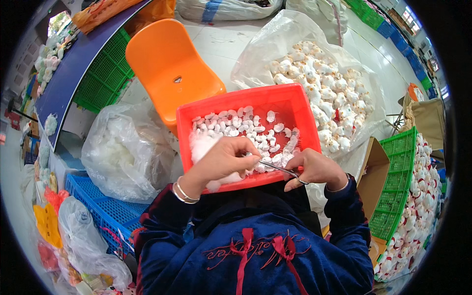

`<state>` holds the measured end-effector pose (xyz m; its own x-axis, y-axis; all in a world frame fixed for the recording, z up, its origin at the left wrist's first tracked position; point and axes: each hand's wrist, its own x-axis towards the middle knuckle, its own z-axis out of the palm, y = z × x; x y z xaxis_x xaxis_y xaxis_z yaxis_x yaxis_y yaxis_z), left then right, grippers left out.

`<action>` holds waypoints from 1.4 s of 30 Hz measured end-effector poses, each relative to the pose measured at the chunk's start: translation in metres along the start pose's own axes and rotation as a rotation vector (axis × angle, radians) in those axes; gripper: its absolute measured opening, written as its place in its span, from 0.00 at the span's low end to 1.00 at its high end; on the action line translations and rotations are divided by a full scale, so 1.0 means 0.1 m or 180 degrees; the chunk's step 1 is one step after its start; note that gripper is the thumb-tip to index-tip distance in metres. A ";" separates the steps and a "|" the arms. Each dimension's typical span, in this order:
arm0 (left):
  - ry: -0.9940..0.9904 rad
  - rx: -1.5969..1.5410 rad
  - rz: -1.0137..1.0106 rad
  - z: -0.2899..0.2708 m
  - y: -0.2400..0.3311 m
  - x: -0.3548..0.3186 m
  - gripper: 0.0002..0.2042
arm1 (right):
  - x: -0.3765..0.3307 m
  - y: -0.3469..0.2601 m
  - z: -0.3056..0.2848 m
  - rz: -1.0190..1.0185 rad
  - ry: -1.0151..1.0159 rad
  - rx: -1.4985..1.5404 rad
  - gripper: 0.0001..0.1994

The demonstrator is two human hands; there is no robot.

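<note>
My right hand [314, 169] is closed around slim metal forceps [278, 167] with a looped handle, their tip pointing left. They meet the pinched fingers of my left hand [228, 156]; what those fingers hold is mostly hidden. Both hands are over the near side of a red plastic tray [184, 132] by my lap. Many small white stuffed fabric pieces [241, 120] lie inside it. At its left end, beside my left hand, sits a tuft of white fibre filling [202, 146].
An orange chair [169, 64] stands beyond the tray. Left are a clear bag of white fibre [115, 147] and a blue crate [101, 196]. On the right are a bag of white plush pieces [324, 81], a cardboard box [372, 167] and a green crate [396, 182].
</note>
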<state>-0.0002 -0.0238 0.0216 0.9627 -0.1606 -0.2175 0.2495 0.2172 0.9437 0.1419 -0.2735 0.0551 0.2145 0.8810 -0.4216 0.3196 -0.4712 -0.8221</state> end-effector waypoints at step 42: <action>0.0038 -0.0006 -0.0207 -0.20 0.10 -0.06 0.07 | -0.20 -0.09 -0.10 0.0329 0.0215 -0.0360 0.18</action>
<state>-0.0017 -0.0016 0.0275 0.9457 -0.1629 -0.2813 0.3116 0.2083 0.9271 0.1440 -0.2879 0.0746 0.3119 0.8246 -0.4720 0.3936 -0.5643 -0.7257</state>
